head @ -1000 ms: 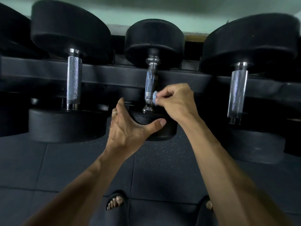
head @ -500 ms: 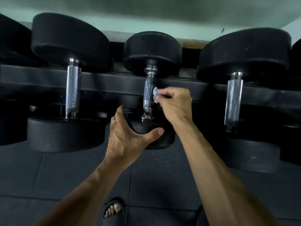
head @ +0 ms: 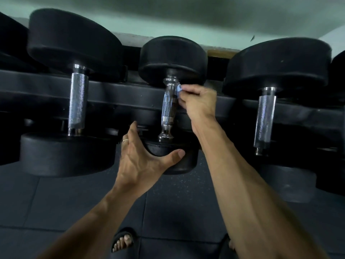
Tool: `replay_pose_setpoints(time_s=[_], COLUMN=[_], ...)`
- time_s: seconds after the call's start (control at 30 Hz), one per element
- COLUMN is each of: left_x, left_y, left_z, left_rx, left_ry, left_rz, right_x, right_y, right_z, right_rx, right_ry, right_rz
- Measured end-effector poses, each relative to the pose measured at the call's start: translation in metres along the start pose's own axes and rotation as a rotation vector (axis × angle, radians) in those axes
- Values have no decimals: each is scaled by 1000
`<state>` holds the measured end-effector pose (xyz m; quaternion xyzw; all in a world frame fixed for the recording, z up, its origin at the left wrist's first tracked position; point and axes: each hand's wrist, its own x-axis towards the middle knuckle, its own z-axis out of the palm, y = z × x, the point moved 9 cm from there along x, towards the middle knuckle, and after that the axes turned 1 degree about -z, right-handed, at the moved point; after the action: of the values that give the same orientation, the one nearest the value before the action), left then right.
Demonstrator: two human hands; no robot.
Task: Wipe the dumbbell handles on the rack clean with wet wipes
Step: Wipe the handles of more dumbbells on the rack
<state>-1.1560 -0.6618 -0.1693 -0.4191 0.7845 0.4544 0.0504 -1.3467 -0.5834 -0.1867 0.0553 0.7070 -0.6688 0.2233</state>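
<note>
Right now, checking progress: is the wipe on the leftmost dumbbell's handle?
No, the right hand presses the wipe against the middle dumbbell's handle.

Black sandal (head: 124, 238) on dark rubber floor tiles (head: 37, 212).

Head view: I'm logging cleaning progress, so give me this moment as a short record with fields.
place: dumbbell rack above dark floor mats
target: middle dumbbell, chrome handle
left hand: grips the near head of the middle dumbbell, thumb under its edge
right hand: pinches a blue wipe against the upper part of the handle
neighbours: left dumbbell and right dumbbell, both untouched
ring: on a left-hand finger
</note>
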Motion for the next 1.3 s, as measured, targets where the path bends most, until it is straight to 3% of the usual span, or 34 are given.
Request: replay_pose_setpoints(time_s=[0.2, 0.43, 0.57, 0.77, 0.9, 1.1, 1.3], left_x=[0, 1, 1, 3, 2, 4, 4], left_y=[1, -2, -4, -4, 0, -3, -3], left_z=[-1, 1, 1, 2, 1, 1, 1], left_rx=[18, 2, 6, 0, 9, -4, 15], left_ry=[-8, -2, 3, 17, 24, 34, 43], left_rz=[2, 3, 0, 12, 40, 24, 35], right_x=[-44, -6, -42, -28, -44, -4, -34], right_y=[22, 6, 23, 22, 23, 7, 20], right_z=[-16, -2, -10, -7, -6, 7, -8], right_rx=[-299, -218, -454, -373, -638, -98, -249], right_ry=[-187, 6, -241, -146, -377, -7, -166], right_rz=[64, -30, 91, 144, 215, 159, 197])
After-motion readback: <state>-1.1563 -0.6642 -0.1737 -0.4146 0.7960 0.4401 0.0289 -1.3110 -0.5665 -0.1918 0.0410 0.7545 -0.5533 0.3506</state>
